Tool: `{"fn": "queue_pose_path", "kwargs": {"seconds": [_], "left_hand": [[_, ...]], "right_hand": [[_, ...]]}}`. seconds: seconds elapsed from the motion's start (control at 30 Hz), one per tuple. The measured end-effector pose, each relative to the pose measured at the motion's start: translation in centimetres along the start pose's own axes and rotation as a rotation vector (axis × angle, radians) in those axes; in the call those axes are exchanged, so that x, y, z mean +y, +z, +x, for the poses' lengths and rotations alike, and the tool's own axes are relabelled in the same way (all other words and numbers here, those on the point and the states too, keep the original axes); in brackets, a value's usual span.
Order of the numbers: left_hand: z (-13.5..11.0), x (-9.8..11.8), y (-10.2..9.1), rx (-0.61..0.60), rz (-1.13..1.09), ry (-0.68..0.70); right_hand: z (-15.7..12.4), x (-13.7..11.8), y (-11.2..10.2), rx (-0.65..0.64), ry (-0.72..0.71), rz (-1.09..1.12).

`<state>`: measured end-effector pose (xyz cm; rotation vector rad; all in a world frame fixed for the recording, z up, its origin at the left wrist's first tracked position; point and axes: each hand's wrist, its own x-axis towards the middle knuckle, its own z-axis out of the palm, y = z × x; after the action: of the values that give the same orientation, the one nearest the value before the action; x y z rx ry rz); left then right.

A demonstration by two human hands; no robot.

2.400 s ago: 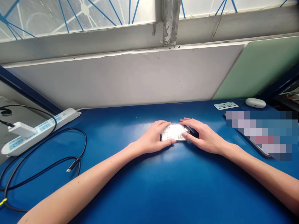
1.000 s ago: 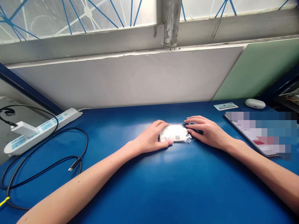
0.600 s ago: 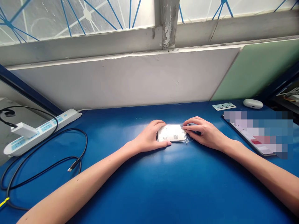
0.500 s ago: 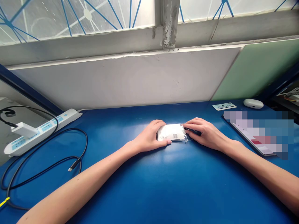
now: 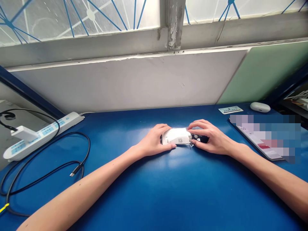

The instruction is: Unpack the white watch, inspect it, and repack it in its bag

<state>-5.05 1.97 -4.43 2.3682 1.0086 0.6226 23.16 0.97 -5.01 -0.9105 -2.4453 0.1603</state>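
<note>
A small clear plastic packet with a white label and a printed square code (image 5: 180,140) lies at the middle of the blue table. My left hand (image 5: 156,139) is closed around its left end, thumb along the near edge and fingers over the far side. At the right end of the packet, my right hand (image 5: 209,136) has its thumb and fingertips on the two edges of the plastic. Between them shows a black object (image 5: 197,137) with pale round spots, reaching from the packet's end under my right palm. What it is, I cannot make out.
On the left stand a white power strip (image 5: 53,130) with a plugged-in charger (image 5: 24,133) and a looped black cable (image 5: 89,146). To the right lie a tablet-like device (image 5: 260,147), partly blurred out, a card (image 5: 230,110) and a white oval case (image 5: 260,107).
My right hand's fingers have spread and shifted slightly at the packet's end. More of the black object with its round spots now shows. My left hand has stayed in place.
</note>
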Motion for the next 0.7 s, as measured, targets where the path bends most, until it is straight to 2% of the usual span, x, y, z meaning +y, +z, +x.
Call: {"fn": "queue_pose_path", "kwargs": {"seconds": [0.1, 0.2, 0.43, 0.7], "left_hand": [[0.0, 0.0, 0.0, 0.003, 0.007, -0.011], [-0.1, 0.0, 0.1, -0.002, 0.005, -0.029], [-0.2, -0.2, 0.1, -0.005, 0.007, -0.029], [-0.3, -0.1, 0.2, -0.014, 0.033, -0.008]], "right_hand": [[-0.1, 0.3, 0.1, 0.025, 0.014, 0.0], [-0.3, 0.4, 0.4, -0.005, 0.047, 0.024], [-0.2, -0.4, 0.9, -0.006, 0.113, 0.093], [0.0, -1.0, 1.1, 0.02, 0.074, 0.086]]}}
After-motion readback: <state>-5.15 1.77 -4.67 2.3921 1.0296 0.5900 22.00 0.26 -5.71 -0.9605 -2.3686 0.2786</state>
